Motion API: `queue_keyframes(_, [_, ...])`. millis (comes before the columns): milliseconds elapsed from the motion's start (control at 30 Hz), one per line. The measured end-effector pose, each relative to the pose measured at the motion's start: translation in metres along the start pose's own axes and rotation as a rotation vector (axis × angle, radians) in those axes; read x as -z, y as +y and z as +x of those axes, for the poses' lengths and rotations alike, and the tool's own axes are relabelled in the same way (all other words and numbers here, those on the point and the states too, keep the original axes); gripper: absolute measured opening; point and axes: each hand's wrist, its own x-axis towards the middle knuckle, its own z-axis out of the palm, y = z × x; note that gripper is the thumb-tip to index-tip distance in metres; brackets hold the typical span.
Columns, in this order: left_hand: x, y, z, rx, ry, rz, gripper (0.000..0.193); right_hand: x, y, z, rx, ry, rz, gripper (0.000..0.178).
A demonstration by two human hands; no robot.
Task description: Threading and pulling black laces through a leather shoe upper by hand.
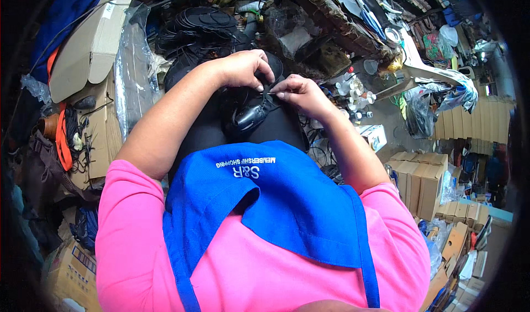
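Note:
A black shoe (247, 117) with a glossy, rounded toe rests on my lap, its toe pointing toward me. My left hand (247, 70) reaches over its far part, with thumb and fingers curled in on the dark upper. From the other side, my right hand (301, 95) pinches the upper's edge between thumb and forefinger, close to the left fingertips. Any small piece between the fingers is too dark to make out. Black trousers lie beneath the shoe, and a blue apron (298, 201) covers my front.
Beyond my hands lies a pile of flat black pieces (204, 22). Clear plastic sheeting (134, 69) and cardboard (83, 52) stand at the left. Small bottles (350, 91) cluster right of my right hand; cardboard boxes (419, 174) are stacked farther right.

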Motion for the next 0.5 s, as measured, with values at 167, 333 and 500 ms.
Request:
queue_keyframes(167, [-0.013,0.012,-0.021,0.078,0.48,0.062,0.049,-0.012,-0.02,-0.004,0.115,0.163,-0.29,0.014])
queue_keyframes(333, [-0.013,0.018,-0.06,0.11,0.617,0.079,0.045,-0.01,-0.021,-0.018,0.166,0.198,-0.391,0.016])
queue_keyframes(500, [-0.044,0.046,-0.082,0.148,0.683,0.05,0.023,-0.031,-0.028,-0.033,0.255,0.265,-0.688,0.041])
